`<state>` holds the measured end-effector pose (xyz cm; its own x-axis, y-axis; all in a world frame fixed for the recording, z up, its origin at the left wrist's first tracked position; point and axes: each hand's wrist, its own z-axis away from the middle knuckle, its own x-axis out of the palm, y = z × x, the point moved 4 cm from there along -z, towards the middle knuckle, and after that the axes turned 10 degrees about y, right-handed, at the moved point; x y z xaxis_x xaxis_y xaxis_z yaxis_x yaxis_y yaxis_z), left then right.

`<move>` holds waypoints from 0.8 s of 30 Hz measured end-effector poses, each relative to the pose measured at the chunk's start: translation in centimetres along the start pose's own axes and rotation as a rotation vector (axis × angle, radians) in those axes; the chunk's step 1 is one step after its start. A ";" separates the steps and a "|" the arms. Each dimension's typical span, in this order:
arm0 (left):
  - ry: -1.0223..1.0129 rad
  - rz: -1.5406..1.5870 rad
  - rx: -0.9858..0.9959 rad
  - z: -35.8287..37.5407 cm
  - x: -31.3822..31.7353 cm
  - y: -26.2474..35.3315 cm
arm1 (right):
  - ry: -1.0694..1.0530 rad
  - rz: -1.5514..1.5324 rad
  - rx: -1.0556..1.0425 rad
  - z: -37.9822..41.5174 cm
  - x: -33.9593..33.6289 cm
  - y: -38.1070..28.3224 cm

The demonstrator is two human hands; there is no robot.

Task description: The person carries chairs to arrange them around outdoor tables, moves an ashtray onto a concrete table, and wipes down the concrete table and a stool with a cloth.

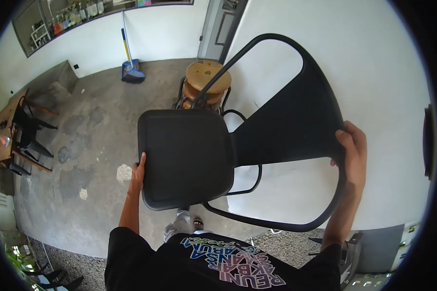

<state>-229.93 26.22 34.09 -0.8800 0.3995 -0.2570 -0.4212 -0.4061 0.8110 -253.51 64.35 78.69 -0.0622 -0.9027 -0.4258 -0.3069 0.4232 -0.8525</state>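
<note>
Fingers of the right hand (353, 150) are closed round the curved back rail of the black chair (187, 157); those of the left hand (138, 173) hold the seat's front edge — thumb on top, the rest hidden. The chair is sideways before the person, its seat to the left and backrest to the right. Beyond it, stacked stools (209, 76) stand by the white wall (374, 72) — the dustpan (132, 75) near the floor's (102, 131) far edge.

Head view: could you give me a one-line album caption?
Black chair held between left hand at the seat's edge and right hand on the backrest frame, stacked stools beyond.
</note>
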 end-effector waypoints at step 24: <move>0.303 0.402 0.410 33.3 -30.5 5.4 | 0.281 -0.482 -0.707 9.3 -21.2 -10.2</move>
<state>-198.11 39.22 63.85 -0.9998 0.0075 0.0201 0.0192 -0.1049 0.9943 -240.18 79.93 93.59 0.0227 -0.9948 0.0989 -0.8667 -0.0689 -0.4940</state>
